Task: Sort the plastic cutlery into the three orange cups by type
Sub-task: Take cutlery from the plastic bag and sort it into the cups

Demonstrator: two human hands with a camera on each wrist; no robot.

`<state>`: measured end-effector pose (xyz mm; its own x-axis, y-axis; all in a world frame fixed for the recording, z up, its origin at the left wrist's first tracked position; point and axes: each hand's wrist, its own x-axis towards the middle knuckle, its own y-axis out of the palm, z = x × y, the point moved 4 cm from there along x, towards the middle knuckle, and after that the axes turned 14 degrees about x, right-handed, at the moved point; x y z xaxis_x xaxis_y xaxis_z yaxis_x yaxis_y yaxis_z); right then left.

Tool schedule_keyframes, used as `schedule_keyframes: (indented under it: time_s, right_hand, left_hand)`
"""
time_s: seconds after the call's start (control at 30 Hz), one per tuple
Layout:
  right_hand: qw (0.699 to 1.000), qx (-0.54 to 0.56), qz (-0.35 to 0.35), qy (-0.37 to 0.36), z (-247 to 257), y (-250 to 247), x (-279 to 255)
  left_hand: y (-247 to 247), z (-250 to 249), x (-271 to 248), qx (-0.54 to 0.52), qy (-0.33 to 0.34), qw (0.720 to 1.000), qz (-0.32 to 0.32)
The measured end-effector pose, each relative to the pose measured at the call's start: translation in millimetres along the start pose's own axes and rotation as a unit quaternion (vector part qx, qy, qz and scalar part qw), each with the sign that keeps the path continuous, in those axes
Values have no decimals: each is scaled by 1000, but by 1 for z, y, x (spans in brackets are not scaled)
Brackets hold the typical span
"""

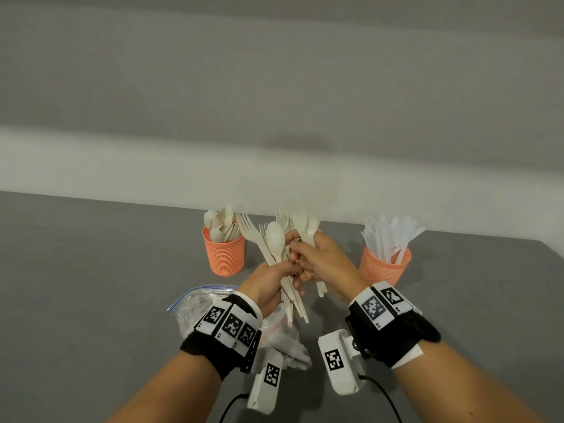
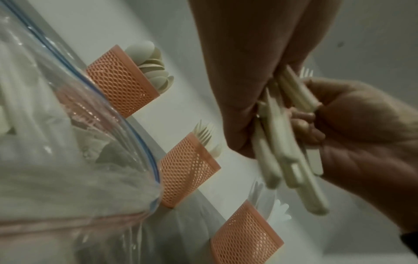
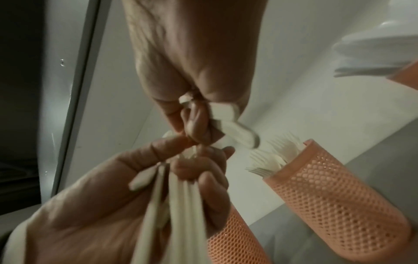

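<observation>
My left hand (image 1: pixel 268 282) grips a bundle of cream plastic cutlery (image 1: pixel 274 239), forks and a spoon, heads up, above the grey table. My right hand (image 1: pixel 320 257) touches it from the right and pinches a few pieces (image 1: pixel 305 224) of the same bundle; their handle ends (image 3: pixel 228 114) stick out under its fingers. The left orange cup (image 1: pixel 224 254) holds spoons. The right orange cup (image 1: pixel 384 264) holds white knives. The middle orange cup (image 2: pixel 187 169) holds forks and is hidden behind my hands in the head view.
A clear zip bag (image 1: pixel 195 303) with more cutlery lies on the grey table (image 1: pixel 91 285) under my left wrist. The three cups stand in a row near the table's far edge, against a pale wall.
</observation>
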<state>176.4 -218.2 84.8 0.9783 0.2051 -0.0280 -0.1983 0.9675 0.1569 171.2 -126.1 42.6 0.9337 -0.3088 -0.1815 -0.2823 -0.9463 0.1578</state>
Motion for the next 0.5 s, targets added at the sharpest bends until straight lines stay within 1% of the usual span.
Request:
schedule_keyframes:
  time_s: [0.03,0.1,0.13,0.2,0.27,0.37,0.5]
  right_hand:
    - [1000,3,7,-1,-1,1,0]
    - [998,-57,13,-33,0,3,-2]
    - [994,-93,7,-55,0,3,-3]
    - [988,-124,-9,-92,1,4,-4]
    - [982,-146,-27,-115,1,3,-5]
    - [973,-183,-55,-126,-1,4,-6]
    - [976,-169,-58,-123,-5,3,-10]
  left_hand:
    - [-1,1,-2,-13,-10,1000,22]
    - [-2,-1,-7,-39,-14,998,56]
    - [-2,-2,-10,-52,-13,996,67]
    - [-2,-3,-13,-66,-9,995,74]
    - [-2,-1,-14,-70,-10,995,65]
    - [-2,2,-15,-75,-16,997,32]
    - [2,1,-21,-77,-5,997,12]
